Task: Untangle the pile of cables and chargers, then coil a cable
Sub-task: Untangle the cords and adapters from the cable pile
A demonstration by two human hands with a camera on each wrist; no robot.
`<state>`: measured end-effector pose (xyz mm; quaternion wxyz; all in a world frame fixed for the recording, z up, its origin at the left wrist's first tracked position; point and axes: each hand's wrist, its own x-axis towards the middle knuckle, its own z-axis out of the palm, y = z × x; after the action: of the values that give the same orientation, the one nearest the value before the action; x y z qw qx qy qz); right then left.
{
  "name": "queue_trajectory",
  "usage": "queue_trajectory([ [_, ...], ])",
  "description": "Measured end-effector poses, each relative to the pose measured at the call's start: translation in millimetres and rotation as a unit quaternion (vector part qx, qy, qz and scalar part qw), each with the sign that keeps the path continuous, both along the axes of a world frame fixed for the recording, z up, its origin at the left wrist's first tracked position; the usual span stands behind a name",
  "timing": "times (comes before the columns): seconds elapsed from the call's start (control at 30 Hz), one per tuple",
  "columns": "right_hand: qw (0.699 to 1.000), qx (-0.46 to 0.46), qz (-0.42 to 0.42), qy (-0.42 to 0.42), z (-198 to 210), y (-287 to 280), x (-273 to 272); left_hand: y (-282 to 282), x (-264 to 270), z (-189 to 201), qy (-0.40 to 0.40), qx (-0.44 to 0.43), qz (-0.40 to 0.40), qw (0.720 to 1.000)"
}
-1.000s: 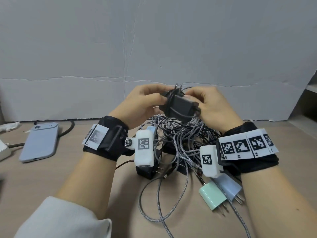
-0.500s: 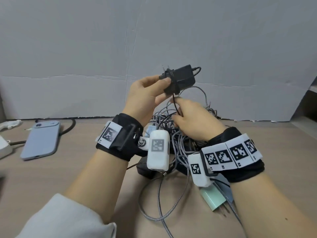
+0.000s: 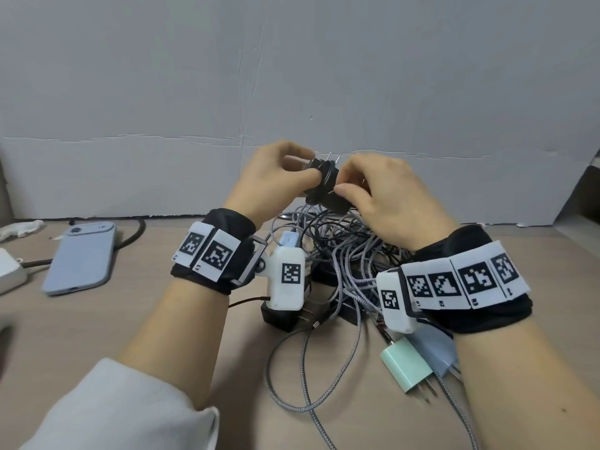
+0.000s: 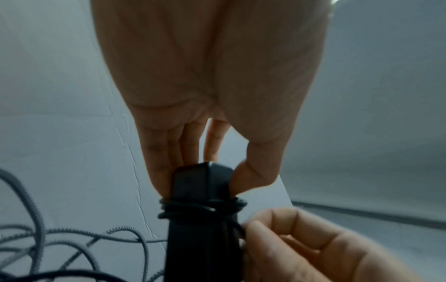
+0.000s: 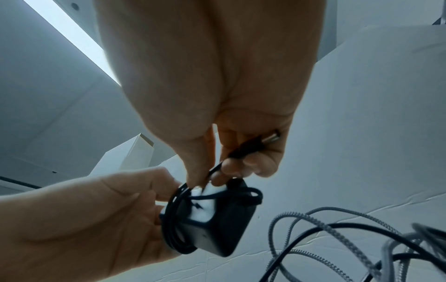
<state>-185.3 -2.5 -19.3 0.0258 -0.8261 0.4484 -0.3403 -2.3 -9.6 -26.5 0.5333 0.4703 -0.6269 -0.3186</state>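
Note:
Above the pile, my left hand [image 3: 285,177] grips a black charger [image 3: 328,190] by its plug end, thumb and fingers on opposite sides [image 4: 200,183]. Its thin black cable [image 4: 202,209] is wound round the body in several turns. My right hand [image 3: 373,193] pinches the free end of that cable [image 5: 217,167] close to the charger [image 5: 217,219]; the barrel plug [image 5: 270,138] lies against its palm. A tangled pile of grey braided and black cables [image 3: 341,254] lies on the table below both hands.
A mint-green charger [image 3: 406,365] and a pale blue one [image 3: 435,345] lie at the front right. A black adapter [image 3: 282,316] sits under my left wrist. A blue phone [image 3: 81,258] and a white block [image 3: 9,271] lie left. A grey wall [image 3: 292,92] stands behind.
The black charger was lifted high by my left hand half a second ago and has come back down. My right hand has moved up from the hanging cable to the charger.

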Motion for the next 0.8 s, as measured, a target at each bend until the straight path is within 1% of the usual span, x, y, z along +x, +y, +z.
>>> queue_trajectory([
  [0.07, 1.0, 0.006, 0.006, -0.01, -2, 1, 0, 2, -1, 1, 0.007, 0.016, -0.014, 1.0],
  [0.17, 0.999, 0.044, 0.016, -0.026, -4, 4, 1, 3, -1, 0, 0.009, 0.032, -0.024, 0.999],
  [0.3, 0.994, 0.102, 0.021, -0.015, -4, 9, 1, 3, 0, -1, -0.025, 0.049, -0.03, 0.998],
  [0.37, 0.994, 0.113, 0.007, -0.009, -5, 9, 2, 2, 1, -2, -0.05, 0.056, -0.031, 0.997],
  [0.43, 0.994, 0.109, -0.007, -0.023, -6, 8, 3, 2, 1, -2, -0.057, 0.05, -0.027, 0.997],
  [0.5, 0.993, 0.094, -0.021, -0.065, -5, 7, 4, 2, 0, -1, -0.032, 0.028, -0.039, 0.998],
  [0.57, 0.988, 0.08, -0.042, -0.127, -3, 5, 4, 3, -2, 0, -0.009, -0.009, -0.058, 0.998],
  [0.6, 0.983, 0.074, -0.055, -0.158, -3, 4, 4, 4, -2, 1, -0.01, -0.031, -0.069, 0.997],
  [0.67, 0.975, 0.06, -0.079, -0.198, -2, 2, 1, 5, -5, 2, -0.057, -0.077, -0.076, 0.993],
  [0.7, 0.974, 0.055, -0.086, -0.205, -2, 1, 1, 5, -7, 2, -0.089, -0.095, -0.071, 0.989],
  [0.8, 0.978, 0.055, -0.083, -0.185, -5, 0, 3, 2, -12, -2, -0.158, -0.13, -0.036, 0.978],
])
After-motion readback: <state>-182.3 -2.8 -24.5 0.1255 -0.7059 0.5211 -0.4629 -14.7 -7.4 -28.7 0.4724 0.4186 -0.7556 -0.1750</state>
